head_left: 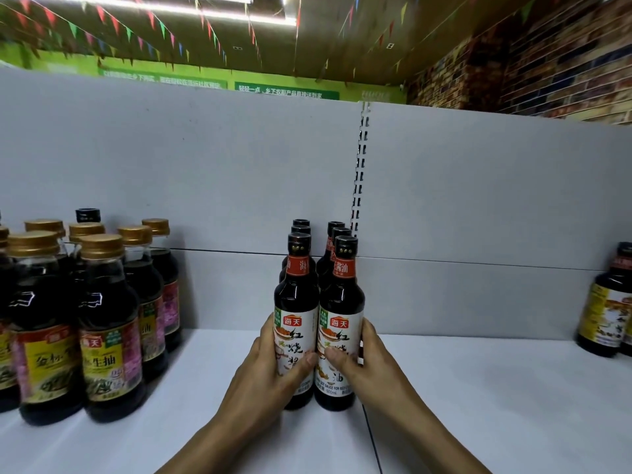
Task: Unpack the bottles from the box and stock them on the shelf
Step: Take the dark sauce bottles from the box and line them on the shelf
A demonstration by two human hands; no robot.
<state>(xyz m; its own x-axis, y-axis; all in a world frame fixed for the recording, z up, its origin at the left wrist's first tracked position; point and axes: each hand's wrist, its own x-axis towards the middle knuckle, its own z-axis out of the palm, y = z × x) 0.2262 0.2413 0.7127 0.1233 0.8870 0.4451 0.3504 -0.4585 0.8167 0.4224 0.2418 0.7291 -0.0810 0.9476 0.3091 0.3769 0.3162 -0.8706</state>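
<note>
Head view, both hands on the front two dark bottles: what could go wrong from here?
1. The left hand and right hand each grip one tall, narrow bottle, the left front bottle and the right front bottle. Pushing these back could knock over the rear bottles standing close behind.
2. The right front bottle's base stands beside the shelf seam. If slid, it might catch there and tilt.

two bottle rows mid-shelf (gold-capped bottles left)
</note>
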